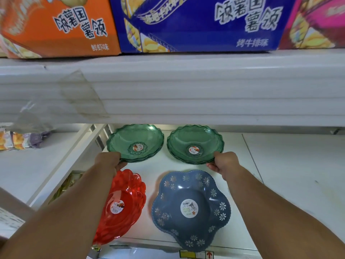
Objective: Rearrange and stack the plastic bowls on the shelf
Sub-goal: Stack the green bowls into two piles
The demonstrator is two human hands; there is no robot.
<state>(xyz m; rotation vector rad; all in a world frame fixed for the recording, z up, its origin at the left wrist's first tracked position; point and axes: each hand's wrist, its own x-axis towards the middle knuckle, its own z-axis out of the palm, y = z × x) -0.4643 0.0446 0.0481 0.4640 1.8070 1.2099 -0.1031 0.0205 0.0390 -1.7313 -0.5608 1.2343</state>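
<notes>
While both arms reach in, I see the left hand (pixel 110 161) grip clenched on the left green bowl stack (pixel 135 143) rim, right hand (pixel 224 163) grip on the right green bowl stack (pixel 195 143). Both sit at the white shelf (pixel 280 165) back, red bowl (pixel 123 202) and blue flower bowl (pixel 190 208) in front.

Left hand (pixel 110 161): centre-left of frame, forearm rising from lower left, fingers curled closed in a pinch. Right hand (pixel 225 163): centre-right, forearm from lower right, likewise pinched.

Single head-worn wide-angle view, forward and down, close over a white shelf (pixel 280 165) at arm's reach.
</notes>
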